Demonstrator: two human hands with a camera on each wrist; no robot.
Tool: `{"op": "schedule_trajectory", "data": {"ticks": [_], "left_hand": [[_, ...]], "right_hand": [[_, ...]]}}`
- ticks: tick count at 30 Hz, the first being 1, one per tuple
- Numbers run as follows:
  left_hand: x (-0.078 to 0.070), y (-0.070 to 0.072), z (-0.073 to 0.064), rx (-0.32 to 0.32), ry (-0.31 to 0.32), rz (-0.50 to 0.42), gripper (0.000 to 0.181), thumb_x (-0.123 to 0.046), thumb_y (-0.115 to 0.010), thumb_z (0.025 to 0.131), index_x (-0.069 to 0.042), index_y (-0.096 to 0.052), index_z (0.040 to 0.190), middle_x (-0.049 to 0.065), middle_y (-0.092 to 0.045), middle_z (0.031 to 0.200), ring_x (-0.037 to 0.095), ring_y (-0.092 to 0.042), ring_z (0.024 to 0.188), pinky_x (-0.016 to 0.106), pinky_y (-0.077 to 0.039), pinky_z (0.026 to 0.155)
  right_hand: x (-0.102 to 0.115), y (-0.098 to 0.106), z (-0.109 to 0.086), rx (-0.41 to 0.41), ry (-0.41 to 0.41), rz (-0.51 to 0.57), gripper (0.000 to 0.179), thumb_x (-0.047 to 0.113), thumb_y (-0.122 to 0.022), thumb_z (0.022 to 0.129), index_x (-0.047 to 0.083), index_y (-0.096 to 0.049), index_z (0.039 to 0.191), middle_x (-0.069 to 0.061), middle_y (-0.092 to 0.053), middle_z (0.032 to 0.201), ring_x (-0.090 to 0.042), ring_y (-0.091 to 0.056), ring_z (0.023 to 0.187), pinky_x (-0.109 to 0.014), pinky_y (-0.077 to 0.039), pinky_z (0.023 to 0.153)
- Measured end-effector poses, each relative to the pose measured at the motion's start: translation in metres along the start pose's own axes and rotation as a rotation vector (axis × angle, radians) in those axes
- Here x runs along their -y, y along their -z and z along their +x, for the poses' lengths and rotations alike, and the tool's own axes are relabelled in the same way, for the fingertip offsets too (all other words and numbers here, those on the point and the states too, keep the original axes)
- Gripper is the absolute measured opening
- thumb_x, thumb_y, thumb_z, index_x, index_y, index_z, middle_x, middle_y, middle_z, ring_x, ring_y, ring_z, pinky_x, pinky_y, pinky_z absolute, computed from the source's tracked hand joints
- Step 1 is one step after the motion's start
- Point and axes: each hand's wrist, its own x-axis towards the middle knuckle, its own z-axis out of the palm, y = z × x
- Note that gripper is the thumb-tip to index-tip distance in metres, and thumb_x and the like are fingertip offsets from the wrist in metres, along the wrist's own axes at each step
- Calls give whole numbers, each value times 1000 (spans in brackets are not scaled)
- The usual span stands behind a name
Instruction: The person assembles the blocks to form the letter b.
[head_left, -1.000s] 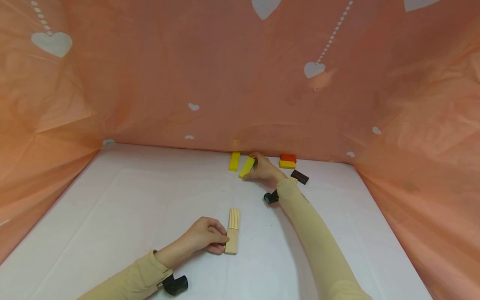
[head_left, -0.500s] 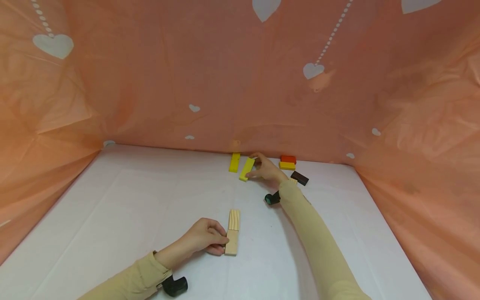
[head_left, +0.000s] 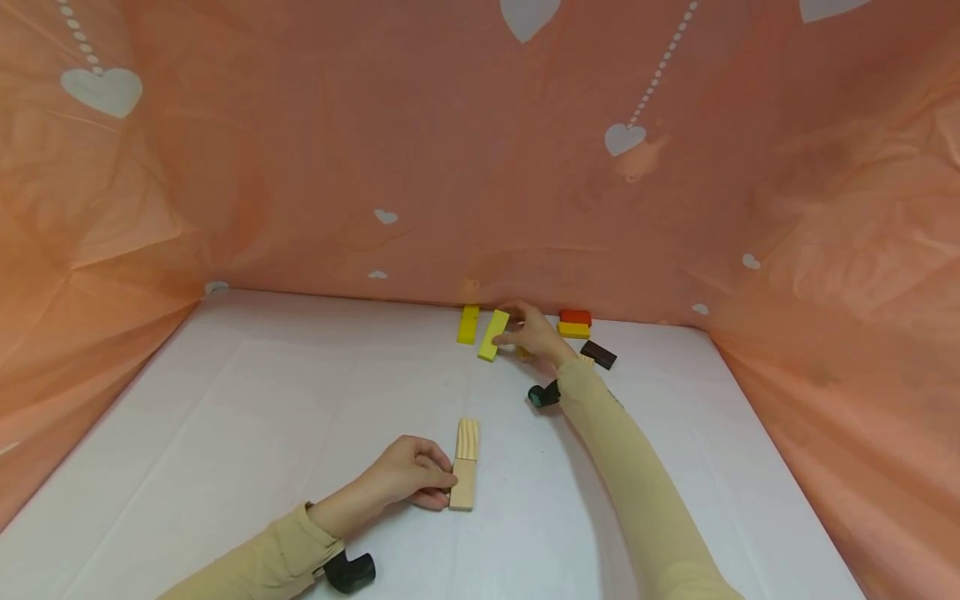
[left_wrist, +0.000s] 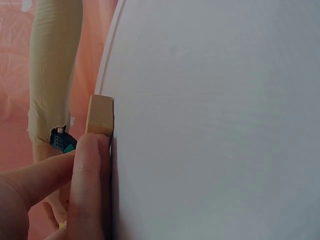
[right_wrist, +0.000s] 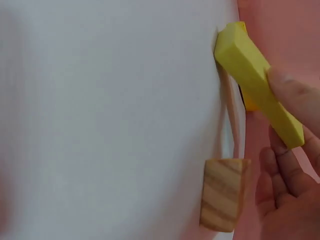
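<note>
Landmark = plain beige oblong wooden block. L hand: fingers curled at its left side, prob. a pinch; tips part-hidden from here. Pale striped wooden block butts its far end. Well beyond landmark, R hand grasps light-yellow oblong painted block btwn thumb & fingers, tilted. Risks: off-centre R grip → block twists/slips; R hand dipping → knocks brown-striped wooden block, also beyond landmark; L shove → joint opens.
</note>
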Motion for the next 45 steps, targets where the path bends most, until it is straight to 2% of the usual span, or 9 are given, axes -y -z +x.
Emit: {"op": "schedule_trajectory", "data": {"ticks": [9,18,25,31,37,45], "left_hand": [[3,2,0,6,-9,9,20,0,-70,84,9,-59,99,11,-68,74,17,-66,62,30,-60,59],[3,2,2,5,-5,9,20,-1,-70,84,8,-59,98,11,-68,75,17,-66,63,31,-60,60],[2,1,2,-1,-8,10,19,1,-69,84,9,-59,98,12,-68,75,17,-66,62,31,-60,59],[3,2,2,-6,-1,9,19,1,-70,84,9,-59,98,13,-69,75,17,-66,62,30,-60,59],[2,2,2,-1,-7,2,20,0,-71,83,9,-59,97,13,-69,76,17,-66,62,29,-60,59],[3,1,6,-2,14,3,20,0,-71,83,7,-59,97,11,-67,74,17,-67,62,30,-60,60]], "right_hand": [[11,-3,-7,-39,15,32,47,17,-72,88,11,-52,130,-8,-53,126,-26,-60,100,-34,-53,90],[21,-6,-20,-79,55,38,37,15,-71,89,13,-59,123,-6,-57,120,-24,-59,99,-33,-52,92],[25,-10,-35,-52,11,122,36,16,-71,88,14,-61,123,-9,-59,115,-26,-61,97,-33,-56,84],[23,-15,-45,-41,55,146,36,15,-72,87,10,-61,121,-9,-61,115,-25,-56,101,-30,-54,84],[20,-20,-53,-20,57,163,36,14,-72,87,9,-61,121,-10,-63,111,-23,-58,97,-27,-54,80],[19,-24,-61,17,9,274,36,6,-70,88,4,-58,121,-16,-62,107,-26,-64,85,-35,-58,78]]}}
